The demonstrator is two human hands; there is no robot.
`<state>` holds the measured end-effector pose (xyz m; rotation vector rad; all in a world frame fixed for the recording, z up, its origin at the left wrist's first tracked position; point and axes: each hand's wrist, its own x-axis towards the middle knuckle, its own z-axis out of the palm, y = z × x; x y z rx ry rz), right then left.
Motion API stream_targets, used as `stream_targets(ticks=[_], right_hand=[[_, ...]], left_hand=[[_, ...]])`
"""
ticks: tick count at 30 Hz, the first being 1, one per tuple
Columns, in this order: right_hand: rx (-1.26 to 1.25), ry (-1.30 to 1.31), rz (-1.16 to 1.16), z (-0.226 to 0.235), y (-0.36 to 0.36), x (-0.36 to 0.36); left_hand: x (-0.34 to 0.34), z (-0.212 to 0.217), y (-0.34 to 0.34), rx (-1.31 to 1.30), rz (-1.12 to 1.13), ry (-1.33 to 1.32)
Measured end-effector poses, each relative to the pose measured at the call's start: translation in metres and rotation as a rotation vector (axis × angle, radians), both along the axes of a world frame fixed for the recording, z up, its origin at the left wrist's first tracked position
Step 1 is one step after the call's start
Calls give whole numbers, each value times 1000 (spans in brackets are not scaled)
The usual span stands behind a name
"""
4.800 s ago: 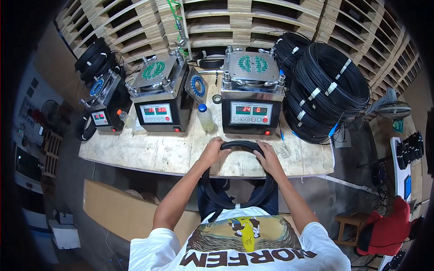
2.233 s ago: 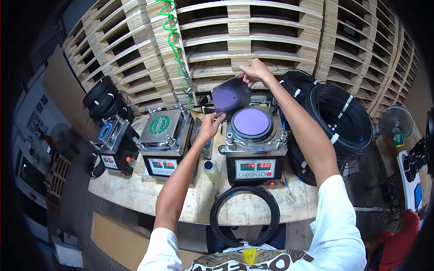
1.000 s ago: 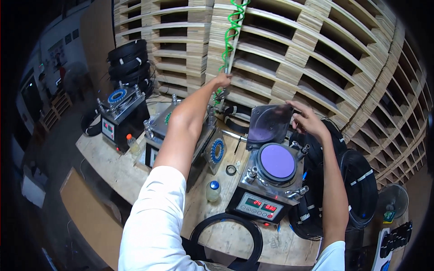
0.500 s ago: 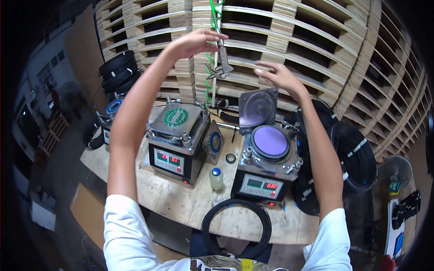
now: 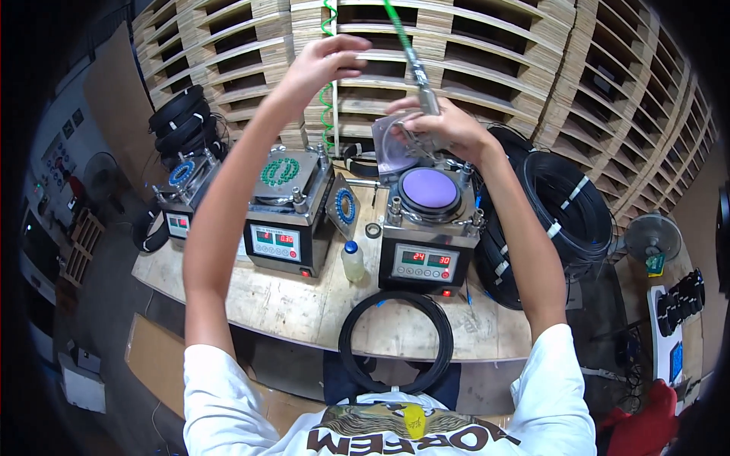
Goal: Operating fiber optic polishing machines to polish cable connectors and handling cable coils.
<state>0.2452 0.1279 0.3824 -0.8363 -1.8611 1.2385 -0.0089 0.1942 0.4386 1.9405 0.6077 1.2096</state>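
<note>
My right hand (image 5: 456, 131) is closed around a metal air blow gun (image 5: 427, 97) on a green hose, above the right-hand bench machine (image 5: 430, 262). This machine bears a round purple pad (image 5: 430, 188). Behind the pad stands a grey metal plate (image 5: 389, 156), partly hidden by my right hand. My left hand (image 5: 323, 70) is raised in the air, holding nothing, its fingers apart and slightly bent. Below it is the middle machine (image 5: 275, 243), topped by a metal plate with a ring of small green parts (image 5: 280, 172).
A plate with a blue ring (image 5: 344, 206) leans against the middle machine. On the wooden bench (image 5: 323, 311) are a blue-capped bottle (image 5: 353, 262) and a tape roll (image 5: 372, 230). A black cable coil (image 5: 348, 334) overlaps the front edge. More coils (image 5: 585, 220) and pallets (image 5: 487, 45) stand behind.
My right hand has taken hold of the blow gun, which has moved right and toward the purple pad. My left hand has come away from it. The machine displays have changed.
</note>
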Motion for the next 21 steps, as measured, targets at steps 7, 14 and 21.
stream_targets(ticks=[7, 14, 21], right_hand=[[55, 346, -450, -89, -40, 33], [167, 306, -549, -141, -56, 10], [228, 342, -611, -151, -50, 7]], left_hand=[[25, -193, 39, -341, 131, 191], [55, -274, 63, -134, 249, 257], [62, -267, 45, -20, 322, 280]])
